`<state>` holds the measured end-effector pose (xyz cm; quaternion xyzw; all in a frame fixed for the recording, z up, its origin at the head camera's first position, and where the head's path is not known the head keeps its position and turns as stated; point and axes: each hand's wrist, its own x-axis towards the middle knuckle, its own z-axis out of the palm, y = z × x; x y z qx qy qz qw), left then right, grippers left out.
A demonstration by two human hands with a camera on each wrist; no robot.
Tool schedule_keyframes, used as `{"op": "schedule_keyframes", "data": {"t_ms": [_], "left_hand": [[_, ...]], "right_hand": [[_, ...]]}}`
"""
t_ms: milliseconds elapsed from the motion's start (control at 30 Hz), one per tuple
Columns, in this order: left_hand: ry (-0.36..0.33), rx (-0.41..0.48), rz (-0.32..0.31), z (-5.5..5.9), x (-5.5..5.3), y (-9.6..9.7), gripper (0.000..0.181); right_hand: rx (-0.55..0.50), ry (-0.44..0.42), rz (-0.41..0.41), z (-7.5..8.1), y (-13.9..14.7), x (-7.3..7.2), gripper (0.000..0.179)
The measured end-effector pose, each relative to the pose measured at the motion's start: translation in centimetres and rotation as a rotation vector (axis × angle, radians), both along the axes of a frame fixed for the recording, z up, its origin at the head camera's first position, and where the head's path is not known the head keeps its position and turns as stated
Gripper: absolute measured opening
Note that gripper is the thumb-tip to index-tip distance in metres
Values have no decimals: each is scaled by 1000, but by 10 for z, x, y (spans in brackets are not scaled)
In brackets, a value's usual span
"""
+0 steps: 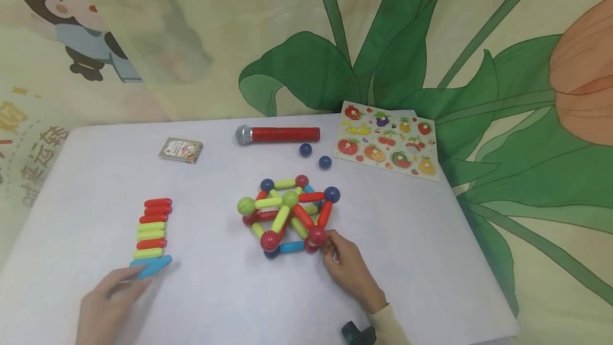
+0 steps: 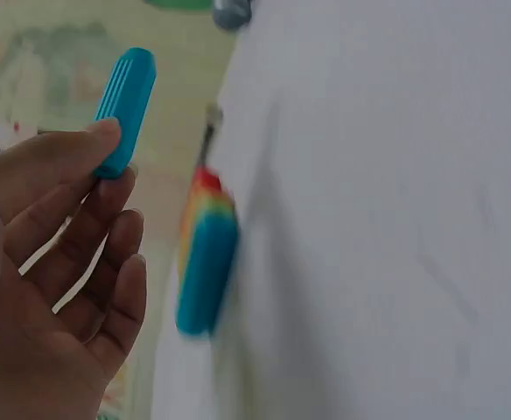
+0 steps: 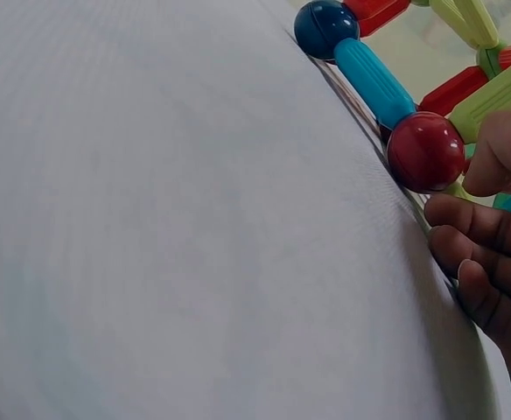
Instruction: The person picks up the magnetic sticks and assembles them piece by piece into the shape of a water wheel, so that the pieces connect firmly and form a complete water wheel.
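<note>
The person's left hand (image 1: 102, 310) pinches a blue rod (image 1: 157, 267) between thumb and forefinger, just above the near end of a row of red, yellow-green and blue rods (image 1: 151, 226) on the white tabletop (image 1: 206, 297). At the tabletop's middle stands a ball-and-rod frame (image 1: 290, 199). The right hand (image 1: 349, 268), fingers bent, is at a red ball (image 1: 317, 235) on its near right corner; whether they clamp it, I cannot tell. Behind lies a red microphone (image 1: 286, 134).
</note>
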<state>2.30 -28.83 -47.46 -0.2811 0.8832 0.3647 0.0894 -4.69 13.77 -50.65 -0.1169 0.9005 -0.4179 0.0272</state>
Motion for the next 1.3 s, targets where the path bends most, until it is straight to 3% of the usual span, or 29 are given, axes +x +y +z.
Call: {"op": "schedule_keyframes", "data": {"t_ms": [100, 233, 300, 367, 467, 633, 933, 1100, 1300], "left_hand": [[275, 13, -93, 25, -15, 44, 40], [642, 117, -330, 51, -43, 112, 29], [755, 158, -475, 58, -53, 140, 31], [837, 140, -601, 59, -60, 160, 33], [918, 43, -699, 56, -65, 177, 36], [921, -67, -720, 48, -68, 187, 34], [853, -104, -702, 45, -68, 187, 36], [785, -76, -655, 39, -63, 179, 49], [737, 38, -647, 33, -60, 173, 51]], "right_hand": [[7, 2, -2, -1, -2, 0, 31], [-1, 3, 1, -2, -3, -1, 30], [-6, -5, 5, -2, -4, -2, 31], [-11, -12, 6, -2, -5, -3, 32], [-18, -21, 5, -3, -6, -3, 32], [-9, -15, 8, -3, -6, -3, 32], [-7, -26, 5, -3, -5, -2, 33], [-100, -20, -25, 1, -4, 1, 33], [-277, -6, -33, 7, -5, 2, 28]]}}
